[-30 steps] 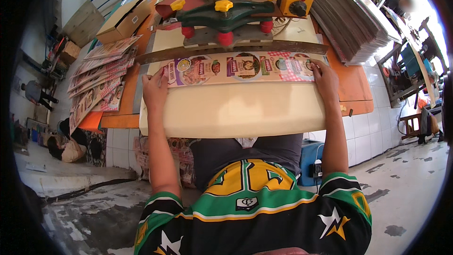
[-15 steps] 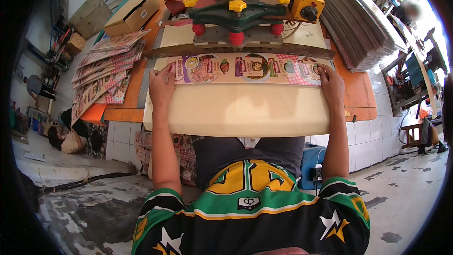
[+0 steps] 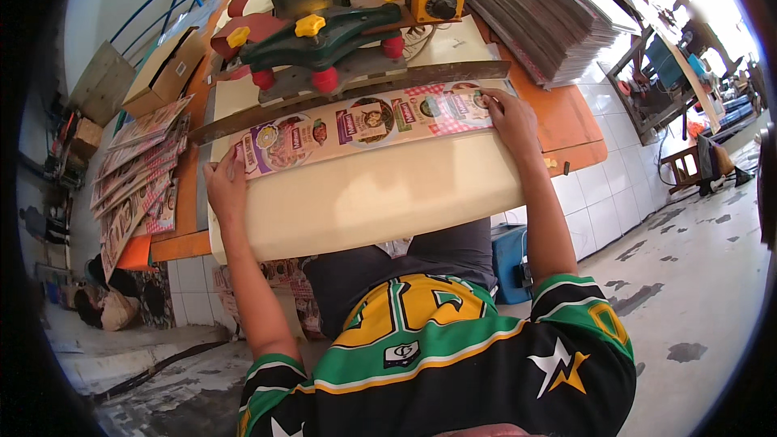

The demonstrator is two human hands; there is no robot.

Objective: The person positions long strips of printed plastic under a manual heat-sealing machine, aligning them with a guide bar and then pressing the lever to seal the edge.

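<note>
**Watcher:** Cream board is all I make out. What are you on?

**Operator:** That is the cream work board [image 3: 364,202]. I have a long printed card strip [image 3: 364,121] lying flat across its far side, running from nine o'clock to two o'clock. My left hand [image 3: 225,188] presses flat and open on the strip's nine o'clock end; my right hand [image 3: 508,117] lies spread on the two o'clock end, fingers over the print. Neither grips; both pin it down.

**Watcher:** Which step, by your reading?

**Operator:** Lining up, I judge. The strip's far edge lies along the metal bar [image 3: 348,97] of the green press with red knobs [image 3: 324,40] at twelve o'clock. The next move would call for even pressure from both ends and fingertips kept on my side of that bar.

**Watcher:** Room to move?

**Operator:** Tight ahead: bar and press close off twelve o'clock. The grey sheet stack [image 3: 534,16] crowds one o'clock, and the printed cards fanned out [image 3: 137,178] fill nine o'clock. Toward six the board is bare up to its rounded near edge, so my hands can draw back that way.
</note>
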